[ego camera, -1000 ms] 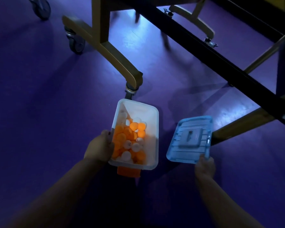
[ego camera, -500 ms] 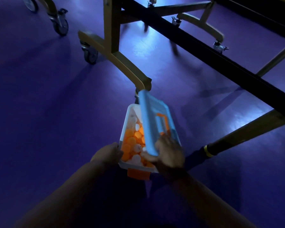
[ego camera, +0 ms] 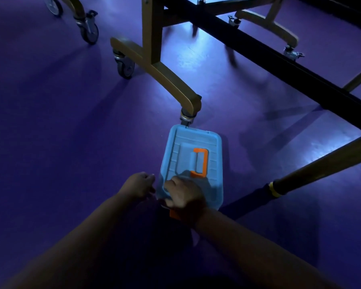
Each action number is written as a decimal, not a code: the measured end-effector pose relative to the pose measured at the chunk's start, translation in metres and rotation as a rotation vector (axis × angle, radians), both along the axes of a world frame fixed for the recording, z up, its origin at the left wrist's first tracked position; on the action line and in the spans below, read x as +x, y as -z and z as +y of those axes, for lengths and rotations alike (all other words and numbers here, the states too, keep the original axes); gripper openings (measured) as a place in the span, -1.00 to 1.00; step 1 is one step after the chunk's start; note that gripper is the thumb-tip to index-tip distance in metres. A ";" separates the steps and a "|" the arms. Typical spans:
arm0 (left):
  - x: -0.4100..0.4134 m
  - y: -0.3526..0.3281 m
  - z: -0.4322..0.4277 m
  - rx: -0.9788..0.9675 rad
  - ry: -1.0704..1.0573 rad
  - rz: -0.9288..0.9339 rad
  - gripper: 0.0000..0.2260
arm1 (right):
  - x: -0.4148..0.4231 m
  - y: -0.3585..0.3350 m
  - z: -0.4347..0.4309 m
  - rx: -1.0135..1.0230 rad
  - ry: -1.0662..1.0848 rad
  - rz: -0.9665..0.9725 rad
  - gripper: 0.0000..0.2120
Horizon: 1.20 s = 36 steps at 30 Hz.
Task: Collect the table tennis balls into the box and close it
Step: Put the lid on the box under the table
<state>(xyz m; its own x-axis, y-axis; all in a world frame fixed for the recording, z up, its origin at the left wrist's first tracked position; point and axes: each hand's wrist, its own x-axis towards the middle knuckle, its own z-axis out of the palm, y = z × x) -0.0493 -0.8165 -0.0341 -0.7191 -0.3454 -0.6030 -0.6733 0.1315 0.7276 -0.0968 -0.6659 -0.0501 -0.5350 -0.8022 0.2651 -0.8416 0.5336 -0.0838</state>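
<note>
Lid [ego camera: 179,155] is lying flat over the box, which is hiding beneath it, on the floor [ego camera: 61,132]. Its long axis is running almost straight away from the person, short ends near and far. The orange handle [ego camera: 205,161] is lying folded along that axis, right of centre.

The right hand [ego camera: 183,195] is sitting on the lid's near end, fingers curling down onto it and thumb at the near edge, so it is gripping the lid. Most of the lid is stretching out beyond the knuckles. An orange latch [ego camera: 173,213] is showing just under that wrist.

The left hand [ego camera: 138,184] is sitting just beside the near left corner, fingers loosely curling. Whether it is touching or holding anything, I cannot tell.

The lid's far end is lying right up against a caster [ego camera: 186,118] under a table leg [ego camera: 171,84]. A dark bar [ego camera: 279,65] is crossing well off to the right. A slanted strut [ego camera: 321,165] is reaching down near the near right corner. Floor is stretching wide to the left of the box.
</note>
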 end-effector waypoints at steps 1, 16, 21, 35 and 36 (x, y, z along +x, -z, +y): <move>-0.001 -0.002 0.001 0.014 0.008 0.006 -0.74 | -0.002 0.003 0.003 -0.043 -0.020 -0.036 -0.77; 0.004 0.008 -0.016 -0.084 -0.119 0.044 -0.55 | -0.034 0.005 0.071 -0.091 0.301 0.007 -0.79; 0.008 0.001 -0.036 -0.053 -0.428 0.198 -0.48 | -0.017 0.007 0.048 -0.070 0.054 -0.065 -0.66; 0.015 0.020 0.011 0.375 -0.453 0.111 -0.34 | -0.058 0.008 0.026 -0.100 0.270 -0.163 -0.75; 0.013 0.025 0.007 0.348 -0.437 0.126 -0.25 | -0.057 0.010 0.026 -0.113 0.282 -0.166 -0.75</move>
<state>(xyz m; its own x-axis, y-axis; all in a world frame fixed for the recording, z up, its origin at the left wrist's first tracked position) -0.0363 -0.8091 -0.0591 -0.6274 -0.4235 -0.6535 -0.5167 -0.4014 0.7562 -0.1538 -0.6397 -0.0604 -0.7747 -0.5872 0.2347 -0.6323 0.7225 -0.2795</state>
